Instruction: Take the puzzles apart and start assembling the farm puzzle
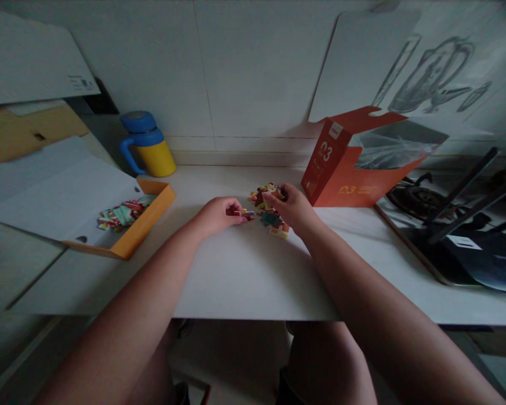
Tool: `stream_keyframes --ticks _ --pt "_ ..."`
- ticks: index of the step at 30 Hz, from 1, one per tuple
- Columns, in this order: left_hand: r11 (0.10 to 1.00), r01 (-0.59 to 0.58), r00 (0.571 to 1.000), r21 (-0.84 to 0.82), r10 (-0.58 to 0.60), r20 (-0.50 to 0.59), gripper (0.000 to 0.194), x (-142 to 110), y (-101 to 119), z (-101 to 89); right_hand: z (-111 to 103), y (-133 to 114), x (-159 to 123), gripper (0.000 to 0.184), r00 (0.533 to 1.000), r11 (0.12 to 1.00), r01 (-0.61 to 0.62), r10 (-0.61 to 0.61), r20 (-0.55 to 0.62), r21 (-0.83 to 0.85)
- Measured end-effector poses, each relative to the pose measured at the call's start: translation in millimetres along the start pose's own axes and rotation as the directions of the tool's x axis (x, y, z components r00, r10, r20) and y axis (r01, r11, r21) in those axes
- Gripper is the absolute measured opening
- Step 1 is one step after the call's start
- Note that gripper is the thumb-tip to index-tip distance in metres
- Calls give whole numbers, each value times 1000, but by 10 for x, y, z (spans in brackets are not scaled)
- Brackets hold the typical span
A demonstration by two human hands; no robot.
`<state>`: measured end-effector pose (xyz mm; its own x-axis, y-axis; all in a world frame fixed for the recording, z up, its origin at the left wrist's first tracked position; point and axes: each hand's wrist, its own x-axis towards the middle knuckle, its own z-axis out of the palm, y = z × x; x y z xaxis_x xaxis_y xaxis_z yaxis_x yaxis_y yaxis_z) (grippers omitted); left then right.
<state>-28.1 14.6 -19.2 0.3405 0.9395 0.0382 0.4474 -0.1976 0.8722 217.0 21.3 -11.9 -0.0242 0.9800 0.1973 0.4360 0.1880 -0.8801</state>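
My left hand (pixel 218 217) is closed, with colourful puzzle pieces (pixel 247 214) pinched between thumb and fingers just above the white counter. To its right lies a small heap of puzzle pieces (pixel 270 219) in red, yellow, teal and brown. Over the right side of that heap, my right hand (pixel 294 207) pinches a puzzle piece (pixel 269 199) with a pale face. Its fingertips are partly hidden behind the thumb and hand. More puzzle pieces (pixel 124 215) in light green, red and white lie loose in an open orange-sided box (pixel 145 225) at the left.
A blue and yellow jug (pixel 154 154) stands at the back left by the wall. An open orange carton (pixel 346 169) with clear plastic inside stands at the back right. Beyond it is a gas stove (pixel 421 202) with a black antenna-bearing device (pixel 489 247). The counter edge (pixel 253 318) runs along the front.
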Motion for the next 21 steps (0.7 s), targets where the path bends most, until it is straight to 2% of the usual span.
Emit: stream_keyframes --ticks 2,5,9,13,16,21 --pt "994 -26 999 -106 30 30 26 8 24 65 -5 -18 -12 42 999 1000 11 -11 30 -8" --pt "983 -38 999 -178 40 4 28 18 46 132 6 -80 -57 43 991 998 57 -54 125 -24" --pt "971 -2 1000 -237 -4 -26 44 17 29 139 53 -173 -139 39 959 982 168 -142 245 -89" --pt "985 -23 998 -172 13 -62 55 1 10 125 91 -245 -207 35 938 941 265 -201 281 -212" --pt "995 -54 993 -86 45 -106 65 -12 15 123 103 -286 -240 36 920 931 294 -214 328 -218" --pt "997 -71 995 -39 68 -69 65 -4 -10 124 138 -289 -267 41 908 903 340 -243 341 -261"
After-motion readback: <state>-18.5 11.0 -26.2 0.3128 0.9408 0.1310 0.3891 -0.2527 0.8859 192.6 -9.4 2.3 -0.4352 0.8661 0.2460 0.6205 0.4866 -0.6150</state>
